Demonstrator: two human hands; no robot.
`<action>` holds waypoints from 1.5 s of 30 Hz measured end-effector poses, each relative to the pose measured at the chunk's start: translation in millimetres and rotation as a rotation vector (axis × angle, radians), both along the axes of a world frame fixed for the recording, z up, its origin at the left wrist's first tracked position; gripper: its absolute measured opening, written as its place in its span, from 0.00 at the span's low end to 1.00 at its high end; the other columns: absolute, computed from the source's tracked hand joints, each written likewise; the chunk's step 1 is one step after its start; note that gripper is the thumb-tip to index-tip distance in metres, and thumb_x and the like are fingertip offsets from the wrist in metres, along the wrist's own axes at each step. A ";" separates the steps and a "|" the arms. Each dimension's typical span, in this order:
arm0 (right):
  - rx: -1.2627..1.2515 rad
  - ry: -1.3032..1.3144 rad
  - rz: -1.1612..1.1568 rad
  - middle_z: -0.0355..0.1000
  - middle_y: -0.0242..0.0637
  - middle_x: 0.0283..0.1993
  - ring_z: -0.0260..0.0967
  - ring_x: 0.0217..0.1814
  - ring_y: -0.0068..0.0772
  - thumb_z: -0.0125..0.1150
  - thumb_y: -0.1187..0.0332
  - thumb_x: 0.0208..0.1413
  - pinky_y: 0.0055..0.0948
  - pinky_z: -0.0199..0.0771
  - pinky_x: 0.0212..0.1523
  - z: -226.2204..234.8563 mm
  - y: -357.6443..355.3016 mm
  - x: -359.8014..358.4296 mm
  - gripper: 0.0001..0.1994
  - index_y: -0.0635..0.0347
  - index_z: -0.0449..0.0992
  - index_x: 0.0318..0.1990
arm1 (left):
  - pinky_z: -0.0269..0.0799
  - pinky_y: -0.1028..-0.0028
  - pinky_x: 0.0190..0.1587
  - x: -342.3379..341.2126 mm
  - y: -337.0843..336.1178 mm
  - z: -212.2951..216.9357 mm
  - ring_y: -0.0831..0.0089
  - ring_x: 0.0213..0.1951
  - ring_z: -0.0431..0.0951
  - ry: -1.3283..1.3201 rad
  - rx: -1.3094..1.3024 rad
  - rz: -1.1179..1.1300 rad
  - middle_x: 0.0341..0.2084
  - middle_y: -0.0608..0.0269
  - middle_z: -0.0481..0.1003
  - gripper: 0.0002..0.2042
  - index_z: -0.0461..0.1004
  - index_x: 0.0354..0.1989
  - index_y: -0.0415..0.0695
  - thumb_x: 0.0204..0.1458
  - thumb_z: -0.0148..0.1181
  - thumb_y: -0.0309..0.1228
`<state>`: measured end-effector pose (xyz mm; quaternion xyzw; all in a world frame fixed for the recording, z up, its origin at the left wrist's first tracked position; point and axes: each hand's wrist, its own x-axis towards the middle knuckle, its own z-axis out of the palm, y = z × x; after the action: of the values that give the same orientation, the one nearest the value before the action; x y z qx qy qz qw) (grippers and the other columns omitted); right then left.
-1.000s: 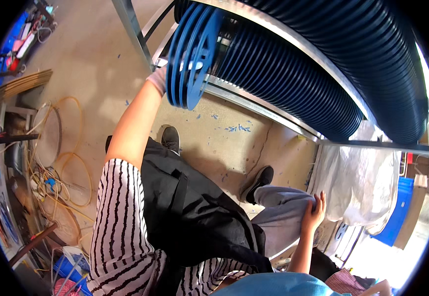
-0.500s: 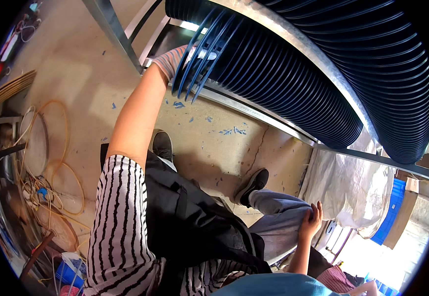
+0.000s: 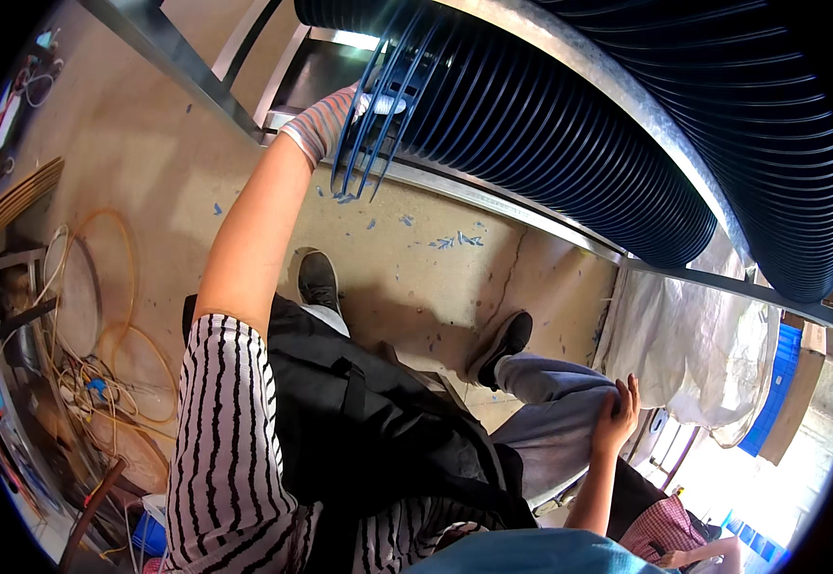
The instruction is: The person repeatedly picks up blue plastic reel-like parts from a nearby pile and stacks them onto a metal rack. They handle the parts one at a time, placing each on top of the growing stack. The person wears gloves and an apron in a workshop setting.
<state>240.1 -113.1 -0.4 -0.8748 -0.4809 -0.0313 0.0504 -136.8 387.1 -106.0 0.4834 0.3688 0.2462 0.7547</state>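
Note:
My left hand (image 3: 364, 103), in a pale glove with a striped cuff, grips several thin dark-blue rings (image 3: 370, 153) at the near end of a long row. White glove fingertips show between the rings; the rest of the fingers are hidden. Those rings hang apart from the tightly spaced row of blue rings (image 3: 550, 143) on the metal rack. My right hand (image 3: 617, 416) is bare and lies on my right knee in grey-blue trousers, fingers stretched out, holding nothing.
A curved metal bar (image 3: 627, 91) divides the lower row from an upper row of blue rings (image 3: 722, 124). Blue scraps (image 3: 456, 240) litter the floor. Coiled yellow hose (image 3: 134, 287) lies at left. White plastic sheeting (image 3: 684, 344) hangs at right; another person's hand (image 3: 675, 559) shows at lower right.
The view has shifted slightly, moving the rack's near end left in the picture. My left hand stays at the separated rings, which now hang a little more upright. My right hand stays on the knee.

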 end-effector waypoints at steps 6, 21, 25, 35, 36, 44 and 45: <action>-0.036 -0.008 -0.005 0.67 0.47 0.60 0.61 0.64 0.51 0.56 0.71 0.54 0.43 0.59 0.63 -0.9 -2.8 9.0 0.12 0.63 0.76 0.44 | 0.59 0.68 0.60 20.5 52.5 -79.9 0.71 0.52 0.70 -0.038 0.279 -0.167 0.50 0.65 0.73 0.19 0.69 0.55 0.46 0.53 0.55 0.29; -0.071 0.001 -0.104 0.67 0.50 0.59 0.61 0.64 0.50 0.56 0.71 0.54 0.42 0.59 0.63 7.4 -23.0 3.9 0.10 0.63 0.76 0.43 | 0.39 0.60 0.70 37.8 68.8 -56.4 0.59 0.67 0.53 0.938 1.048 -0.569 0.67 0.58 0.54 0.26 0.51 0.67 0.37 0.59 0.34 0.28; -0.009 0.022 -0.161 0.66 0.50 0.60 0.62 0.63 0.50 0.57 0.71 0.54 0.40 0.60 0.63 6.6 -40.6 -3.1 0.12 0.63 0.76 0.45 | 0.40 0.61 0.69 26.2 71.5 -52.2 0.59 0.66 0.54 0.840 1.132 -0.394 0.65 0.58 0.55 0.25 0.52 0.66 0.38 0.59 0.36 0.30; 0.381 0.165 -0.197 0.65 0.43 0.61 0.57 0.67 0.46 0.63 0.68 0.49 0.41 0.58 0.65 6.2 -101.8 -29.9 0.19 0.58 0.72 0.51 | 0.44 0.61 0.66 6.4 -74.6 -65.1 0.60 0.63 0.55 0.329 0.537 0.091 0.62 0.59 0.57 0.23 0.55 0.62 0.43 0.58 0.40 0.37; 0.459 0.218 -0.257 0.64 0.42 0.62 0.56 0.68 0.45 0.63 0.67 0.51 0.40 0.57 0.65 2.5 -128.7 -35.5 0.20 0.58 0.71 0.52 | 0.45 0.61 0.66 13.1 -99.3 -67.7 0.61 0.62 0.55 0.332 0.418 0.034 0.61 0.59 0.58 0.23 0.55 0.61 0.43 0.57 0.41 0.37; 0.555 -0.325 -1.164 0.54 0.49 0.68 0.46 0.72 0.49 0.64 0.61 0.48 0.40 0.45 0.70 41.8 -459.0 -81.4 0.34 0.62 0.60 0.63 | 0.48 0.61 0.63 38.0 -181.6 -39.2 0.62 0.60 0.56 0.295 -0.072 0.090 0.58 0.60 0.60 0.23 0.57 0.58 0.47 0.57 0.44 0.42; 0.582 -0.473 -1.206 0.50 0.50 0.70 0.42 0.74 0.50 0.64 0.59 0.49 0.41 0.43 0.71 110.8 -505.7 -50.3 0.36 0.64 0.58 0.64 | 0.48 0.61 0.63 31.1 -178.2 18.7 0.62 0.60 0.56 0.288 -0.047 0.135 0.58 0.60 0.60 0.22 0.57 0.58 0.47 0.56 0.45 0.43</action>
<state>189.8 -618.8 110.5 -0.9093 0.1170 -0.3701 0.1500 -105.7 208.8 -87.2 0.4700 0.5105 0.2158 0.6870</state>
